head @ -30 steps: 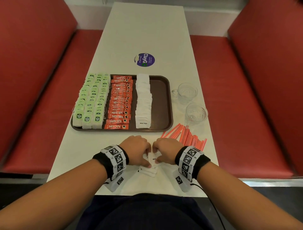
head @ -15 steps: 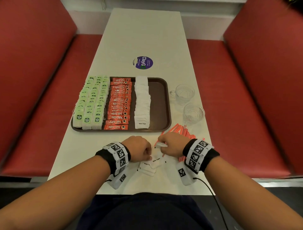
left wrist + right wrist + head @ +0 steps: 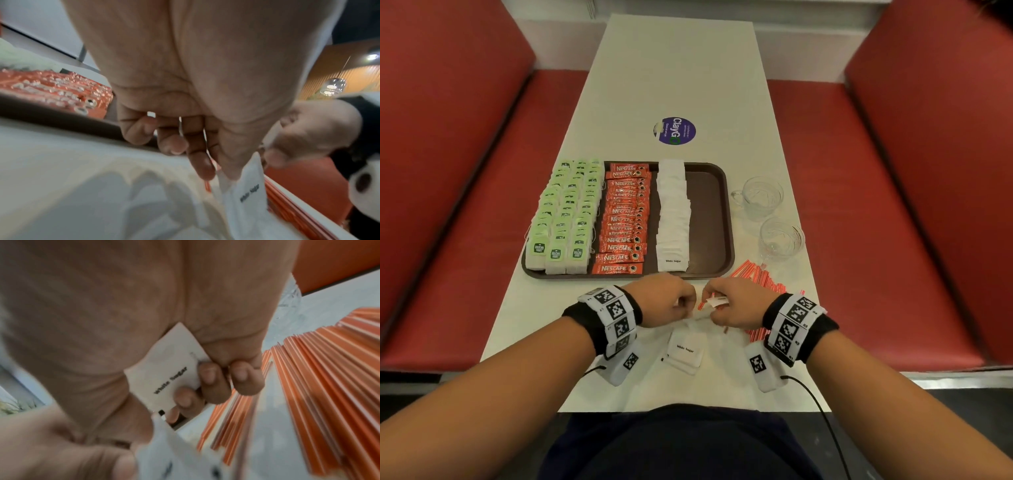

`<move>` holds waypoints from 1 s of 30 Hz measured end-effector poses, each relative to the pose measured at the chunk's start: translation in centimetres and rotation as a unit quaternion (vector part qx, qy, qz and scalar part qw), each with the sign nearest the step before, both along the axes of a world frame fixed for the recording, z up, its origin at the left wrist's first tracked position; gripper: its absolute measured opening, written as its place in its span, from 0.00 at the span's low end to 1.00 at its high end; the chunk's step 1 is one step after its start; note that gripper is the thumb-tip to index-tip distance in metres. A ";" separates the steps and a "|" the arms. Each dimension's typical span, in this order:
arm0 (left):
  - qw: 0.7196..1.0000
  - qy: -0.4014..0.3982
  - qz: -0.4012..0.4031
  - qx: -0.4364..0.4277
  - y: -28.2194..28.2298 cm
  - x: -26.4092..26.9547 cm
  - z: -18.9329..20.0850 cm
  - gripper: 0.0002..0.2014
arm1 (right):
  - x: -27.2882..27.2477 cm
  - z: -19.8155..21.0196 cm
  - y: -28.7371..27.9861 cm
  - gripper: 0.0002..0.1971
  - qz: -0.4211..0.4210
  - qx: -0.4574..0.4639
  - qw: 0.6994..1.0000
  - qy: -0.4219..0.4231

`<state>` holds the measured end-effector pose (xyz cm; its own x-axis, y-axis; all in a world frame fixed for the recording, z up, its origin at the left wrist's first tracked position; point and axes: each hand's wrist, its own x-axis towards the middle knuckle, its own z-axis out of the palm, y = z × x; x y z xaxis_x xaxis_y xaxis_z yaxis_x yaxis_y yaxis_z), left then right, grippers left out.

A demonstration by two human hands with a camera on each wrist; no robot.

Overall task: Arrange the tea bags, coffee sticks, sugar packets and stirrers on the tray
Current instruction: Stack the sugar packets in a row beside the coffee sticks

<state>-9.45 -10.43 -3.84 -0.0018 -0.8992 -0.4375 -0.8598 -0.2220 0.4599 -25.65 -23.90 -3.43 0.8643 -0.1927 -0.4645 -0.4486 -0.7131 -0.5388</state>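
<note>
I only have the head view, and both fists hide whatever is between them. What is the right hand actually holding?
Observer: The right hand has its fingers curled round a sugar packet; the right wrist view shows its "White Sugar" print facing the camera.
Operator: And the left hand?
Observer: The left hand pinches another white packet by its top edge, and the packet hangs down below the fingertips.
Operator: Anything under the right hand?
Observer: The orange stirrers lie fanned on the table just beside and beneath its knuckles, not in its grip.
</note>
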 end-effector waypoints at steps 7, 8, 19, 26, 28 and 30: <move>0.994 0.020 0.079 -0.073 0.1 2.8 1.4 0.03 | 1.4 -0.6 -0.3 0.04 -0.033 0.012 0.996 -0.077; 0.993 0.022 0.088 -0.074 0.1 2.9 1.4 0.03 | 1.6 -0.6 -0.3 0.03 -0.040 0.023 0.995 -0.083; 0.963 -0.086 0.236 -0.097 -1.5 4.9 -0.8 0.06 | 3.0 0.1 -1.5 0.05 -0.125 0.063 0.987 -0.075; 0.952 -0.142 0.254 -0.095 -2.2 4.9 -1.7 0.14 | 3.5 -0.1 -2.4 0.02 -0.136 0.011 0.984 -0.110; 0.944 -0.126 0.286 -0.105 -2.3 4.8 -1.7 0.15 | 3.8 -0.2 -2.6 0.01 -0.135 0.006 0.984 -0.113; 0.937 -0.110 0.316 -0.103 -2.5 4.8 -1.8 0.19 | 4.0 -0.3 -2.8 0.02 -0.140 0.008 0.985 -0.105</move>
<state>-4.61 -12.90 -5.65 0.6300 -0.7550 -0.1820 -0.6648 -0.6454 0.3762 -21.64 -26.67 -3.72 0.8556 -0.4311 -0.2864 -0.5040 -0.5679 -0.6508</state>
